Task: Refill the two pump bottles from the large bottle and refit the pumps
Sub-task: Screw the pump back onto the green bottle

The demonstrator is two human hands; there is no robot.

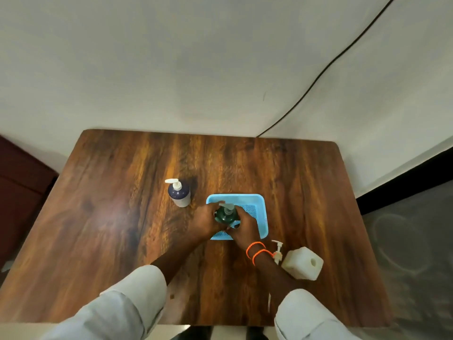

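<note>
A dark green pump bottle (225, 215) stands upright inside the light blue basket (261, 204), its whitish pump head on top. My left hand (205, 223) wraps its left side and my right hand (245, 229) grips its right side, so both hold it. A dark blue pump bottle (180, 195) with a white pump stands on the table to the left of the basket, untouched. The large white bottle (302, 263) sits at the right near my right forearm, its neck open. A loose white pump (277, 251) lies beside it.
The wooden table (110, 229) stands against a white wall. A black cable (318, 77) runs down the wall behind the far edge. A dark red cabinet (19, 192) is at the left, grey floor at the right.
</note>
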